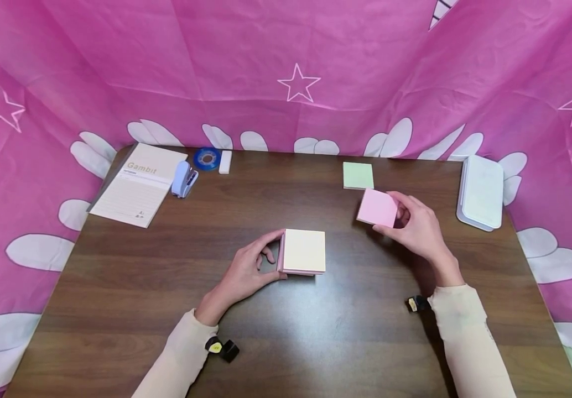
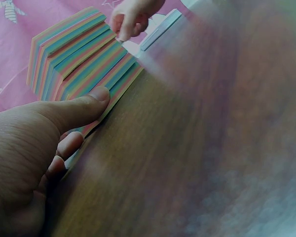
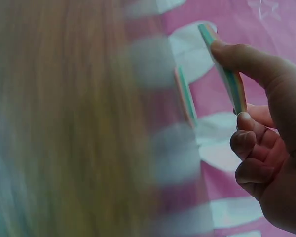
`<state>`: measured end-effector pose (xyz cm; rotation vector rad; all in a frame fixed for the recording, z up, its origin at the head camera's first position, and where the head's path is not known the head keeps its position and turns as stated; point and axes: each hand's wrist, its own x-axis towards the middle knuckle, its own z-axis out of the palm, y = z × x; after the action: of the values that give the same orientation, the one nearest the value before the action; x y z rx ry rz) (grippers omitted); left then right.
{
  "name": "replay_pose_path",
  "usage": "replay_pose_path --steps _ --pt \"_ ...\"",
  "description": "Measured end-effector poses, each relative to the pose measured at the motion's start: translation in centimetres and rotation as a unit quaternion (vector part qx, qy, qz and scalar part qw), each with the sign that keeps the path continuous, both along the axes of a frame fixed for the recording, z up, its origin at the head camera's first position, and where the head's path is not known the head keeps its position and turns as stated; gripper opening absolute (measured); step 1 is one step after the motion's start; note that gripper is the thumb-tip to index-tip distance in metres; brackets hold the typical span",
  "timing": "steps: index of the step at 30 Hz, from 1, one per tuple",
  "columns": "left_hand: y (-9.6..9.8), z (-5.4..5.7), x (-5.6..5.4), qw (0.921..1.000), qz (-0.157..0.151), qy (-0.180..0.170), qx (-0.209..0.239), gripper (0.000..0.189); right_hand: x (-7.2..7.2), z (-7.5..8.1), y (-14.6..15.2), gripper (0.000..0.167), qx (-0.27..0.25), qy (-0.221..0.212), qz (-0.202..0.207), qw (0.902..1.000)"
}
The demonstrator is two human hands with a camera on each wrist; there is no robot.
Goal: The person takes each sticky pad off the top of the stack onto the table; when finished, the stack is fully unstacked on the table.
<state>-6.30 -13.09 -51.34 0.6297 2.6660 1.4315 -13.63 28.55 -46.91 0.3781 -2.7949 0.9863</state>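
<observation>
A left hand gripped a blocky, stripe-edged paper stack on the wood-grained counter; the right hand pinched a thin, square pink pad in its fingers, beyond and right of the stack.

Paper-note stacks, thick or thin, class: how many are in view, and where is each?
3: a thick yellow-topped stack gripped by the left hand, a thin pink-topped stack in the right hand, and a thin green-topped stack near the far edge of the table.
</observation>
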Motion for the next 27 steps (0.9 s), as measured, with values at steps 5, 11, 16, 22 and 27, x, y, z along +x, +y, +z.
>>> replay_pose_path --steps 5,11,16,22,27 --pt "0.0 0.0 0.0 1.0000 0.000 0.004 -0.002 0.100 -0.5 -0.8 1.9 0.074 0.038 -0.024 -0.027 0.9986" --pt "0.0 0.0 0.0 1.0000 -0.001 0.006 0.000 0.100 -1.3 -2.1 3.7 0.084 0.065 -0.049 -0.039 0.9959" --pt "-0.1 0.0 0.0 1.0000 -0.002 0.005 0.001 0.099 -1.4 -2.3 3.8 0.087 0.086 -0.058 -0.047 0.9934" --pt "0.0 0.0 0.0 1.0000 -0.004 0.000 0.002 0.099 -1.1 -2.1 3.1 0.058 0.090 -0.027 -0.066 0.9934" --pt "0.0 0.0 0.0 1.0000 -0.004 0.001 0.005 0.099 -1.7 -2.1 2.8 0.053 0.084 -0.024 -0.078 0.9931"
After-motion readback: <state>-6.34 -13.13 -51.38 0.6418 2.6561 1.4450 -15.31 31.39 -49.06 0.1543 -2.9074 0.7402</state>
